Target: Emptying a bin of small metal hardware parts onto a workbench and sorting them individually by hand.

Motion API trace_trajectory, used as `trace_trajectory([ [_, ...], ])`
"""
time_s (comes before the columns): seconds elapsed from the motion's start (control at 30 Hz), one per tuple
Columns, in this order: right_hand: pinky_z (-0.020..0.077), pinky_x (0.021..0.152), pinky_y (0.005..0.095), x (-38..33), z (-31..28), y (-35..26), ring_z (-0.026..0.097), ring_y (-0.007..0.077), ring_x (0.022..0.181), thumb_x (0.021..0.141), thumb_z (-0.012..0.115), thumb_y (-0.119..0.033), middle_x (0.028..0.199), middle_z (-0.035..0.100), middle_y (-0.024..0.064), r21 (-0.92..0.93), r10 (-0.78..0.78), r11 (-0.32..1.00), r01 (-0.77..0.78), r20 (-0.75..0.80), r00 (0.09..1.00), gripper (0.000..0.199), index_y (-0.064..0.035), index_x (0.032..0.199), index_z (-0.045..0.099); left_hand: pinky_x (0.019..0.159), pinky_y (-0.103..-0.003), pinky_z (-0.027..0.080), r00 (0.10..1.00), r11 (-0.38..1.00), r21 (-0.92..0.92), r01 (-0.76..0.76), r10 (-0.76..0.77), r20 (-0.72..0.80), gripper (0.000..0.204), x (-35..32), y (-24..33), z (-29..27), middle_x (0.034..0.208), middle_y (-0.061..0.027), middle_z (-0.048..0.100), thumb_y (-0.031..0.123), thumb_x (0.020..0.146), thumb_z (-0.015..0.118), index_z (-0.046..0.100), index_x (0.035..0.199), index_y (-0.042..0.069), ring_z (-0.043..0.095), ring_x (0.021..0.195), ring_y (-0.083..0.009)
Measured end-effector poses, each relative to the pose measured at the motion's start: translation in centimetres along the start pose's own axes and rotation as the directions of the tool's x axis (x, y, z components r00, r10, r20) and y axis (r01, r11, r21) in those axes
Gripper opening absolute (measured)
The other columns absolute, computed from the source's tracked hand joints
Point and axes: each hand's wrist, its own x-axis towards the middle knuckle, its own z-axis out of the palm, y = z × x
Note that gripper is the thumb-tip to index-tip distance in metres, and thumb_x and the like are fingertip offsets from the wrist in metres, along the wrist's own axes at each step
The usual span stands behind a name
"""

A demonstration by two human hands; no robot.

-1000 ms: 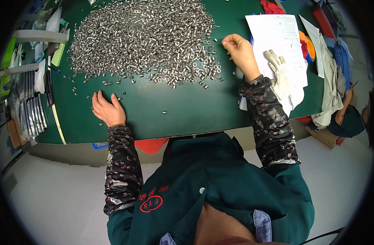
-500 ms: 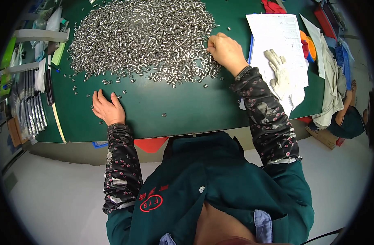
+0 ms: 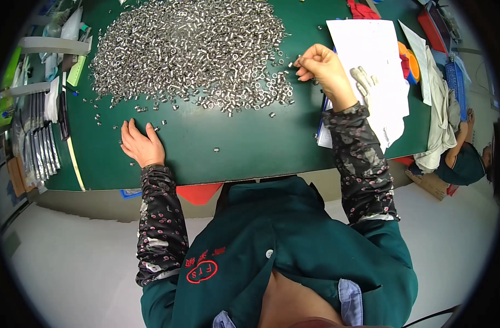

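Observation:
A wide heap of small shiny metal rings [image 3: 184,54], like short sleeves, covers the far part of the green table [image 3: 250,158]. My left hand [image 3: 143,146] lies flat on the tabletop below the heap's left side, fingers stretched, with a few loose rings around it. Just off the heap's right edge, my right hand [image 3: 327,74] is raised with thumb and fingertips drawn together. What they pinch, if anything, is too small to make out. One loose ring [image 3: 291,64] shows beside those fingertips. Another single ring [image 3: 216,149] sits nearer the table's front edge.
White paper sheets [image 3: 364,41] and a pale work glove [image 3: 363,82] lie right of my right hand. Beyond them are orange tape rolls [image 3: 411,64] and a blue basket [image 3: 456,82]. Packed tools [image 3: 42,142] line the left edge. Another person [image 3: 462,164] is at far right.
My right hand has moved right, off the heap's edge toward the papers, and turned so its fingertips show. The left hand stays flat in nearly the same place.

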Motion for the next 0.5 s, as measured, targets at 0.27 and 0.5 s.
trace_trajectory([
  [0.27, 0.0437, 0.048, 0.0177, 0.3, 1.4, 0.5, 0.046, 0.0047, 0.054, 0.081, 0.048, -0.01, 0.069, 0.052, -0.0004, -0.329, 0.052, 0.94, -0.087, -0.113, 0.992, 0.017, -0.0004, 0.091, 0.058, 0.096, -0.049, 0.018, 1.0, 1.0, 0.005, 0.002, -0.002, 0.009, 0.045, 0.0, 0.1, -0.1, 0.125, -0.0093, 0.032, 0.03, 0.081, 0.046, 0.037, 0.118, 0.007, 0.027, 0.119, -0.0245],
  [0.5, 0.043, 0.044, 0.0198, 0.4, 2.0, 0.1, 0.049, 0.0053, 0.052, 0.077, 0.054, -0.012, 0.062, 0.055, 0.0008, -0.38, 0.025, 0.923, -0.056, -0.086, 0.996, 0.014, -0.0015, 0.083, 0.061, 0.096, -0.049, 0.018, 1.0, 1.0, 0.015, 0.002, -0.002, 0.013, 0.045, 0.0, 0.0, 0.0, 0.125, -0.0091, 0.033, 0.03, 0.08, 0.046, 0.037, 0.118, 0.007, 0.027, 0.119, -0.0245],
])
